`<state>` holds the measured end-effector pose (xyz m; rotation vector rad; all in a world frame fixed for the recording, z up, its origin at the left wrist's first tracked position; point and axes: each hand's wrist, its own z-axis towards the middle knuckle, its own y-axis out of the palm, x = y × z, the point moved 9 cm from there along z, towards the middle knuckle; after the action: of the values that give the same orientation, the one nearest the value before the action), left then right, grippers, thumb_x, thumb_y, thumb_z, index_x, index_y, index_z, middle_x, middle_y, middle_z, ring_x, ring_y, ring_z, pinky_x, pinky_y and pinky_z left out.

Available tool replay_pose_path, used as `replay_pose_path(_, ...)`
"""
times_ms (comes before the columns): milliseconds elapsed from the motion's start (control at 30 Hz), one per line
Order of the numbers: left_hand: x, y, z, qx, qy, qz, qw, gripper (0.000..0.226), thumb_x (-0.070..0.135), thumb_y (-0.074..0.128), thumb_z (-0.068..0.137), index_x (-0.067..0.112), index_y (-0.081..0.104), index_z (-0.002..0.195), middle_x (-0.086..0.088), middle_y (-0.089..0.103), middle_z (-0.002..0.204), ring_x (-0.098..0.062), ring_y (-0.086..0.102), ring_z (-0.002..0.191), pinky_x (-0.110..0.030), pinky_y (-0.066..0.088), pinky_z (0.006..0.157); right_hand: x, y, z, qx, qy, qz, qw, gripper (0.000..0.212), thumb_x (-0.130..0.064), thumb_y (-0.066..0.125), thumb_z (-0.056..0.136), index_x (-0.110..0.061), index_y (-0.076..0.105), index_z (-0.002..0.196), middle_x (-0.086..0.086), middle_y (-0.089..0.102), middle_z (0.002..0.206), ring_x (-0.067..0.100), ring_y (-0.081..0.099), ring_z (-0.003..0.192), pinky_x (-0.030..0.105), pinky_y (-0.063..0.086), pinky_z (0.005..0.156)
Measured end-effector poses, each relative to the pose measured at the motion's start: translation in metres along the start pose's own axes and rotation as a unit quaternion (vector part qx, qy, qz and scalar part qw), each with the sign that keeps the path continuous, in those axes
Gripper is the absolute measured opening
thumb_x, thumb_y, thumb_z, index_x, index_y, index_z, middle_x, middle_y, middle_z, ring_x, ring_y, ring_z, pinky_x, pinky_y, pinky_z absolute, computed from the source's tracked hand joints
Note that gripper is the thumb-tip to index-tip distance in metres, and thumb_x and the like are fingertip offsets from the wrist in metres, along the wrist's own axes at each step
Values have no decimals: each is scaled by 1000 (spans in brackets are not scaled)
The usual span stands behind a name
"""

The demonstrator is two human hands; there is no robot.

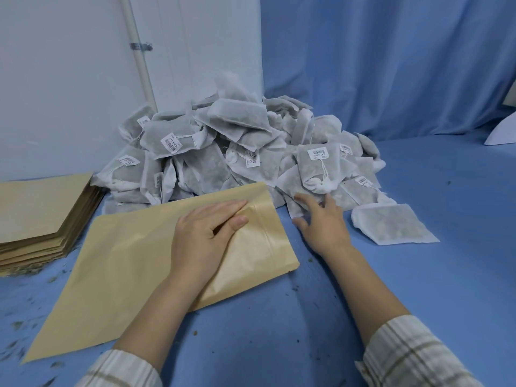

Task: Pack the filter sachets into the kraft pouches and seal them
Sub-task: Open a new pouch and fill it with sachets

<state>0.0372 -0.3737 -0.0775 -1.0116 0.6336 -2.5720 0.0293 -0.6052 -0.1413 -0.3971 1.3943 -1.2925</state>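
A kraft pouch (134, 263) lies flat on the blue cloth, its mouth end toward the sachets. My left hand (203, 236) rests on the pouch near its zip strip, fingers straight, thumb against the paper. Behind it rises a pile of white filter sachets (231, 146) with barcode labels and strings. My right hand (324, 222) reaches into the front of the pile, its fingers spread on a sachet (293, 199) at the pile's base; a firm hold is not visible. One loose sachet (391, 227) lies apart to the right.
A stack of flat kraft pouches (42, 216) sits at the left edge. Dark crumbs are scattered over the blue cloth (279, 331) at the lower left. A white wall with a pipe (139, 60) and a blue curtain (391, 65) stand behind.
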Motion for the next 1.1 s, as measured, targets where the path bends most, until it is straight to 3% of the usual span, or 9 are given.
replay_pose_path(167,-4,-3,1,8,-3,3,1000,25,35,62,84,30,72,106,24,64,106,18,48,100,0,30,87,10,-25,5,123,19,49,991,31,-23,51,94,-12,58,123,14,62,114,28,50,110,32,36,91)
replay_pose_path(300,-6,-6,1,16,-10,3,1000,23,31,65,84,31,72,106,25,64,105,18,49,99,-1,31,87,9,-18,3,80,46,201,975,45,-42,56,89,-28,51,132,-1,63,90,19,56,99,28,39,83)
replay_pose_path(467,-8,-6,1,12,-10,2,1000,23,32,65,84,31,72,106,29,62,104,25,47,97,-1,31,87,-7,-14,4,61,-10,251,966,55,-35,68,83,-21,51,133,2,56,124,19,47,118,32,37,102)
replay_pose_path(567,-9,-8,1,18,-6,5,1000,22,30,65,85,30,72,106,31,60,102,30,44,95,1,30,85,12,-28,-1,131,70,452,879,34,-36,75,74,-24,68,105,-5,64,107,11,58,98,26,47,88)
replay_pose_path(667,-9,-11,2,29,-2,1,1000,22,28,65,85,27,73,106,29,61,102,31,44,94,3,29,83,17,-24,0,70,108,636,760,14,-11,68,80,-17,60,90,2,59,85,14,57,74,32,53,76)
replay_pose_path(767,-11,-16,3,37,-6,-15,999,22,25,66,85,25,73,106,32,60,101,30,46,94,3,30,82,7,-29,2,-12,62,690,721,28,5,56,81,-19,52,93,3,57,83,15,56,71,30,50,65)
replay_pose_path(867,-12,-19,3,42,-10,-33,999,22,27,66,85,28,72,106,35,60,100,26,49,96,3,30,82,-11,-28,-3,-85,11,685,724,32,12,54,80,-9,54,105,3,68,83,14,65,73,23,53,59)
replay_pose_path(1000,-7,-19,3,45,-1,-59,997,22,35,62,84,40,68,105,45,59,98,21,53,99,0,32,86,-40,-5,-17,-195,-37,545,814,29,13,59,78,-7,63,97,2,71,80,13,67,71,24,53,62)
replay_pose_path(1100,-12,-26,3,71,-14,-61,996,23,30,65,86,46,65,103,48,56,98,22,53,98,1,32,84,-42,-8,-18,-201,-48,480,853,29,11,62,77,-8,66,98,6,70,83,16,65,74,23,52,60)
